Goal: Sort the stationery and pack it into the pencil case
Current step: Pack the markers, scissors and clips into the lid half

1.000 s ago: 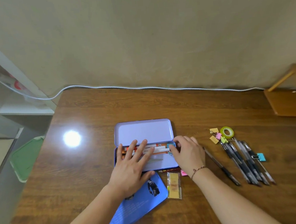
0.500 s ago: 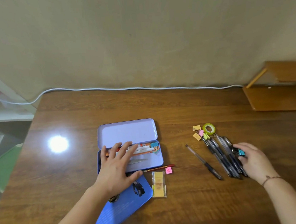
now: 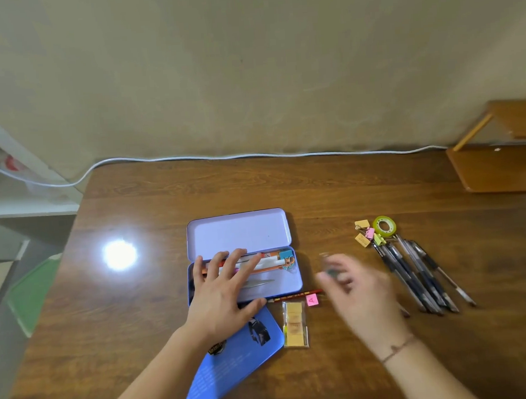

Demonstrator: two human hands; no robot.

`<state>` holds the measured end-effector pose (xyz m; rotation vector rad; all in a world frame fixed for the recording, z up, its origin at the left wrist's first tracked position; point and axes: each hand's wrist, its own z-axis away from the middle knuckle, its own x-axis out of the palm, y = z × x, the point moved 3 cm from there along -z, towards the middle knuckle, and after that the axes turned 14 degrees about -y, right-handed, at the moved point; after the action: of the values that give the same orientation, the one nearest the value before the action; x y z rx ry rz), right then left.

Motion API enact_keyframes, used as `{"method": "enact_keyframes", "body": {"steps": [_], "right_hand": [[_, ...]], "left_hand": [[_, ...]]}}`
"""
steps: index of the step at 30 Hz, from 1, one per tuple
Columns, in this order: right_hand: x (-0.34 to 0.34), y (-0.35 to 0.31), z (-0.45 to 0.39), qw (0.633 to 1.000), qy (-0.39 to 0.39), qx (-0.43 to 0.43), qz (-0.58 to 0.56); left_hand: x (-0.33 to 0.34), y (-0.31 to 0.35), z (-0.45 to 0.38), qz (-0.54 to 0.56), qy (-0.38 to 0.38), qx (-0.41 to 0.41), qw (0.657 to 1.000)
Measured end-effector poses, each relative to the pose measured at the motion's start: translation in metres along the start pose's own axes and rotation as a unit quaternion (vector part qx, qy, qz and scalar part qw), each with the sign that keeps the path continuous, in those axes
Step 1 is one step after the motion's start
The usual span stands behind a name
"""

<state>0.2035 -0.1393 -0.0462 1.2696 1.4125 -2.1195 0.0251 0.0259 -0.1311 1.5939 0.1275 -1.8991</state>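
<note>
While a wide wooden table (image 3: 333,194) fills most of the view, a white cable (image 3: 252,155) runs along its far edge against the wall. Next in size, a blue booklet (image 3: 236,366) lies at an angle near the table's front edge, partly under the left forearm. Just beyond it sits the pencil case (image 3: 280,280), a lilac tin with its lid tipped back flat on the table; its tray holds white and orange pens along the far wall, a blue binder clip at the right end and a slim metal blade nearer the front. The left hand (image 3: 223,292) lies flat over the left half of the tray, fingers straight and spread, touching the pens. The right hand (image 3: 360,297) hovers between the case and a row of dark pens (image 3: 416,272) on the right; it is blurred, its fingers look curled around something small and dark, but I cannot tell what. Beyond the pens lie a green tape roll (image 3: 384,225) and a cluster of small binder clips (image 3: 365,232). In front of the case rest a red pencil (image 3: 296,296), a packet of sticky tabs (image 3: 294,325) and a pink note (image 3: 312,300).
</note>
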Motion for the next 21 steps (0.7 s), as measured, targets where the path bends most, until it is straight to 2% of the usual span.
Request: {"method": "enact_keyframes", "body": {"steps": [2, 5, 9, 12, 15, 18, 21], "right_hand": [[0.036, -0.023, -0.012, 0.994, -0.041, -0.055, 0.090], [0.060, -0.028, -0.027, 0.965, -0.035, -0.077, 0.249], [0.067, -0.013, -0.031, 0.937, -0.016, -0.101, 0.334], [0.069, -0.008, -0.032, 0.934, -0.027, -0.089, 0.344], [0.065, -0.005, -0.037, 0.954, -0.015, -0.056, 0.295], [0.065, 0.000, -0.036, 0.969, -0.012, -0.078, 0.235], [0.069, 0.004, -0.032, 0.964, -0.059, -0.108, 0.235]], "left_hand": [[0.001, 0.000, 0.000, 0.001, 0.002, 0.002, 1.000], [0.001, -0.001, 0.000, 0.000, 0.004, 0.000, 1.000], [0.000, -0.002, 0.000, -0.002, 0.000, -0.003, 1.000], [-0.001, -0.002, 0.000, 0.003, -0.002, -0.001, 1.000], [0.000, -0.002, 0.000, 0.005, 0.001, -0.001, 1.000], [0.001, -0.003, 0.000, 0.010, 0.001, 0.002, 1.000], [0.001, -0.003, 0.000, 0.008, 0.004, 0.001, 1.000]]}}
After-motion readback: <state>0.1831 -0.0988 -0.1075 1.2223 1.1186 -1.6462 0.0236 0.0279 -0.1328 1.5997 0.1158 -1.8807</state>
